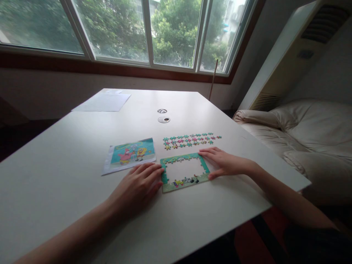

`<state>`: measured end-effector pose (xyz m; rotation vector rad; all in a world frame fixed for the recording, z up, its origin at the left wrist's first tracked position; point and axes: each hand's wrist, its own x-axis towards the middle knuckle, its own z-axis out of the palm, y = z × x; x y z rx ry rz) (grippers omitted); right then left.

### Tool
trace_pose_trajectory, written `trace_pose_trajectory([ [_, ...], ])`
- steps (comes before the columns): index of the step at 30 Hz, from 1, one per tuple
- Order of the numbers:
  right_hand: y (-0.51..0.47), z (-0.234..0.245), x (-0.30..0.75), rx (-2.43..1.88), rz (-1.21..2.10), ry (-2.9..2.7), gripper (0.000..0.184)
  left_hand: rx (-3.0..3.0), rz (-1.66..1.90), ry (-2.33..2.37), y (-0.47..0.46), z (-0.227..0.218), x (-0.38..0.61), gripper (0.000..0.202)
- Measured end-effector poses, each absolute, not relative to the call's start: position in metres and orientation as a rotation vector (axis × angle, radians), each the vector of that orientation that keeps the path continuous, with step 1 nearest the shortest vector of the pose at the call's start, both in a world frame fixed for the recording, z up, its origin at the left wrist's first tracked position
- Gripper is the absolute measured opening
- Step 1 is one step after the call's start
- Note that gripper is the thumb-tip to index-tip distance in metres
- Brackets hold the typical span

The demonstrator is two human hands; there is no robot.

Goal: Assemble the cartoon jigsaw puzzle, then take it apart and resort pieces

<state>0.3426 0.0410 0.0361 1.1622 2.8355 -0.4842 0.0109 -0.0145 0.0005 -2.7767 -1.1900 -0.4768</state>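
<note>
A jigsaw border frame (pixel 183 171), green with a bare white middle, lies flat on the white table (pixel 68 172). My left hand (pixel 140 185) rests flat against its left edge, fingers stretched out and together. My right hand (pixel 222 162) lies flat against its right edge, fingers extended, thumb at the lower right corner. Neither hand holds anything. Several loose puzzle pieces (pixel 189 140) are laid out in rows just behind the frame. A cartoon reference picture (pixel 129 155) lies to the left of the frame.
A sheet of paper (pixel 102 101) lies at the table's far left. Two round cable grommets (pixel 164 119) sit mid-table. A cream sofa (pixel 302 132) stands to the right, an air conditioner unit (pixel 291 55) behind it. Windows run along the far wall.
</note>
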Motion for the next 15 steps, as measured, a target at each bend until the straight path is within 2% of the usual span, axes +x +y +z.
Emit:
trace_pose_trajectory([
  [15, 0.0421, 0.0349, 0.3443, 1.168, -0.534, 2.829, 0.089, -2.804, -0.553, -1.076, -0.0184, 0.0080, 0.0142, 0.022],
])
